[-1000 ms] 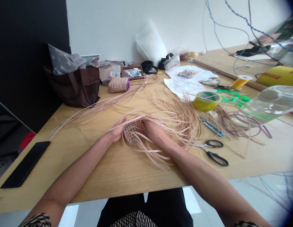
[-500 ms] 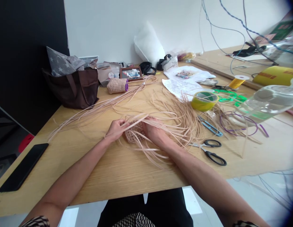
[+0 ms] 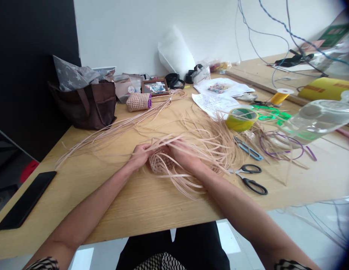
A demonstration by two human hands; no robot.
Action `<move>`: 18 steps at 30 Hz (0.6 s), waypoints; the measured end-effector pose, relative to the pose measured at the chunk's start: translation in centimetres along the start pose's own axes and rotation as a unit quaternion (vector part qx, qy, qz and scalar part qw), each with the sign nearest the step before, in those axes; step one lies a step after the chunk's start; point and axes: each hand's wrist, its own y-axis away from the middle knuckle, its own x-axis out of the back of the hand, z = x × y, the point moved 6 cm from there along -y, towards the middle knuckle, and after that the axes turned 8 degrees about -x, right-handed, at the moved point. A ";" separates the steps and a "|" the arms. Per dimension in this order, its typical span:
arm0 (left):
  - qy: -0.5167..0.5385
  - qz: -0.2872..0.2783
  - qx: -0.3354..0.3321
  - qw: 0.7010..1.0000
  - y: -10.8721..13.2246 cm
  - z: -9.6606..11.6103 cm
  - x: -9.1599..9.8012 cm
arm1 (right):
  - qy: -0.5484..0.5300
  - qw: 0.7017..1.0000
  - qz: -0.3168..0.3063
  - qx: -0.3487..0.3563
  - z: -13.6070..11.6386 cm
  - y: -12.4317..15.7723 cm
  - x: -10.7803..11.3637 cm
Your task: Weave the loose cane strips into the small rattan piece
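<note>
The small woven piece [image 3: 161,162] sat near the middle of the bench [image 3: 121,213], between both hands. It was pinkish beige, its wall a knobbly lattice, with long, flat, pale strips [image 3: 188,185] fanning loose to the right. The left hand [image 3: 140,154] pinched its left edge; strips hid the right hand's [image 3: 183,153] fingertips, so I couldn't tell its grip.

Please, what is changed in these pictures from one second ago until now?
The left hand and right hand have moved slightly right with the woven piece. Among the strips, one that lay across the left hand toward the wrist no longer does; whether it was let go, I cannot tell. The right hand stays at the piece's right side. The scissors and cutter lie as before.
</note>
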 end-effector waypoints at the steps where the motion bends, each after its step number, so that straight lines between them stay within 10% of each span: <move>1: 0.014 -0.006 0.014 1.000 0.2 0.1 -0.3 | 0.005 1.000 -0.011 -0.019 0.4 -0.3 -0.1; 9: 0.110 -0.041 0.076 0.990 0.7 -0.5 -1.2 | -0.019 0.991 -0.030 -0.130 0.7 -0.3 0.3; 18: 0.186 -0.004 0.109 0.976 0.7 -1.2 -0.9 | -0.007 0.997 -0.033 -0.069 0.3 -0.3 -0.7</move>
